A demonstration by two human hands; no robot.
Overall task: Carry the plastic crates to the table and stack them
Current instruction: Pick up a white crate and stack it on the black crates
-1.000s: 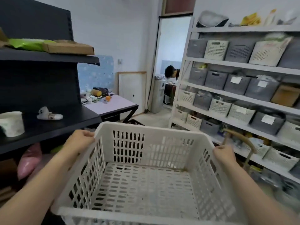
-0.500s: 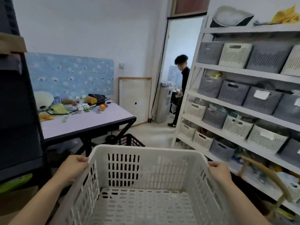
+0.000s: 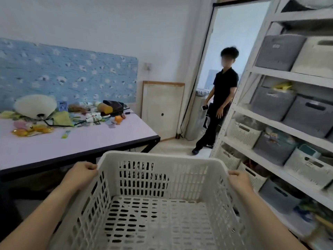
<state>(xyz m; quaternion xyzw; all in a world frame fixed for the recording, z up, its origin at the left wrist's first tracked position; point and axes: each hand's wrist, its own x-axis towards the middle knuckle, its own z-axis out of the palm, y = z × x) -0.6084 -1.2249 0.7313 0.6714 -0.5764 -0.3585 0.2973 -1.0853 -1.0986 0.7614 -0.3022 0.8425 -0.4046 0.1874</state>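
I hold an empty white slotted plastic crate (image 3: pixel 158 179) in front of me, low in the view. My left hand (image 3: pixel 82 173) grips its left rim and my right hand (image 3: pixel 237 179) grips its right rim. The table (image 3: pixel 59 150), with a pale top and a dark frame, stands ahead on the left, its near edge just beyond the crate's far left corner. Through the crate's far wall a dark crate on the floor shows faintly.
Loose clutter (image 3: pixel 59 114) covers the far half of the table. A white shelving unit (image 3: pixel 281 123) with grey and white bins lines the right side. A person in black (image 3: pixel 219 109) stands in the doorway ahead. A board (image 3: pixel 162 109) leans on the wall.
The view has moved forward and turned left past the dark shelf; the table is now close. The person in the doorway has stepped nearer. Both hands keep their grip on the crate.
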